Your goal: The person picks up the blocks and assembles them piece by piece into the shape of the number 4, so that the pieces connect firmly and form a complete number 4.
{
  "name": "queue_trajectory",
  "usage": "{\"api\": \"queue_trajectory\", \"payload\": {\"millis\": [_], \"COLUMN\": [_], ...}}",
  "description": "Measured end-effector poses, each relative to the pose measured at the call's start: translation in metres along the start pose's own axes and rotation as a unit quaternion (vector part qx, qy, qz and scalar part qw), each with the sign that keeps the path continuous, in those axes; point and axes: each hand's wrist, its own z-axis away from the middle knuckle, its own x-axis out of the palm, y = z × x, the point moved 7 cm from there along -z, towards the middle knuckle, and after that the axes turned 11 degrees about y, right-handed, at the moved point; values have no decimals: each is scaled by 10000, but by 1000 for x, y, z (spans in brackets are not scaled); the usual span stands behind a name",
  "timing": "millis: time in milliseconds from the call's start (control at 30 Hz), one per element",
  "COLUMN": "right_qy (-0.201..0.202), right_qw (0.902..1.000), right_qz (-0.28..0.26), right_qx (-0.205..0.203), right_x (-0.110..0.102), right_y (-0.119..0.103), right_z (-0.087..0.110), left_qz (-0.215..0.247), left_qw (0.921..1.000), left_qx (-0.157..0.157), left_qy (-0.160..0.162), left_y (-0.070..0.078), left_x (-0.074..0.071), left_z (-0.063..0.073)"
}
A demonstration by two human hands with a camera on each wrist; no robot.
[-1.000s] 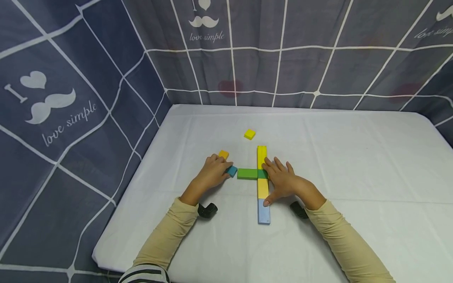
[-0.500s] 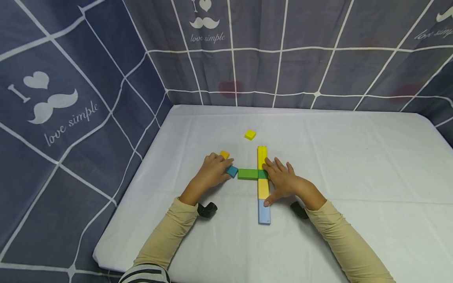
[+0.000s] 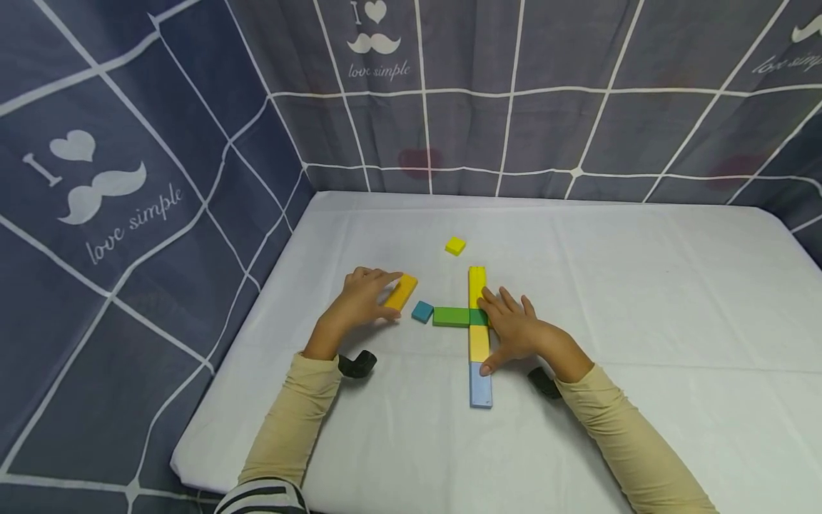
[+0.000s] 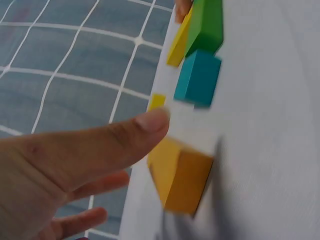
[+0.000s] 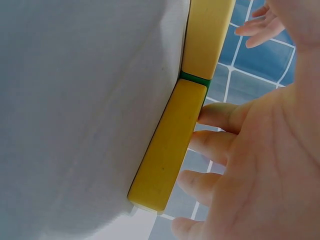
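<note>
My left hand (image 3: 359, 296) hovers over an orange block (image 3: 403, 290), fingers and thumb spread. In the left wrist view the outstretched thumb overlaps this orange block (image 4: 187, 180). A small teal block (image 3: 422, 312) lies beside it, at the left end of a green block (image 3: 451, 317). That green block meets a column made of a yellow block (image 3: 477, 280), a dark green piece (image 3: 478, 318), a paler yellow block (image 3: 479, 345) and a light blue block (image 3: 480, 391). Spread along the column's right side, my right hand (image 3: 516, 332) touches it with fingertips and thumb.
A small yellow block (image 3: 455, 246) lies farther back on the white-covered table (image 3: 642, 300). Dark checked curtains (image 3: 462, 128) stand behind and at the left. A black wrist camera (image 3: 357, 364) hangs under the left wrist, another black camera (image 3: 544, 383) under the right.
My left hand has let go of the teal block and moved left to the orange block, uncovering more of it. The teal block stays beside the green one; my right hand has stayed put.
</note>
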Motion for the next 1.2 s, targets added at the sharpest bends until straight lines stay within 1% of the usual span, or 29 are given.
{"api": "queue_trajectory", "payload": {"millis": [67, 167, 233, 333, 433, 567, 633, 667, 800, 933, 1033, 1200], "right_qy": [-12, -2, -1, -1, -8, 1, 27, 40, 37, 6, 34, 17], "right_qw": [10000, 10000, 10000, 10000, 10000, 10000, 10000, 10000, 10000, 10000, 10000, 10000], "right_qz": [2, -2, -6, -19, -29, -26, -21, -22, -44, -48, -75, -65], "right_qx": [33, 56, 64, 76, 81, 69, 49, 41, 35, 35, -12, -22], "right_x": [0, 0, 1, 0, 0, 0, 0, 0, -1, 0, 0, 1], "right_y": [2, 3, 4, 4, 5, 5, 5, 5, 5, 5, 3, 2], "right_z": [0, 0, 0, 0, 1, 1, 1, 0, 0, 0, -1, -2], "left_qz": [170, 372, 419, 481, 463, 568, 652, 723, 773, 748, 716, 648], "left_qw": [9997, 9986, 9975, 9957, 9948, 9947, 9948, 9948, 9956, 9963, 9967, 9967], "left_qx": [-21, 52, 140, 176, 228, 414, 461, 450, 376, 294, 301, 467], "left_qy": [-152, -385, -549, -768, -873, -754, -625, -554, -359, -294, -239, -145], "left_y": [-5, -9, -11, -14, -14, -13, -13, -13, -12, -8, -5, 3], "left_x": [1, 4, 8, 14, 17, 18, 18, 18, 20, 23, 25, 27], "left_z": [-1, -3, -3, -4, -4, -5, -6, -7, -11, -17, -22, -31]}}
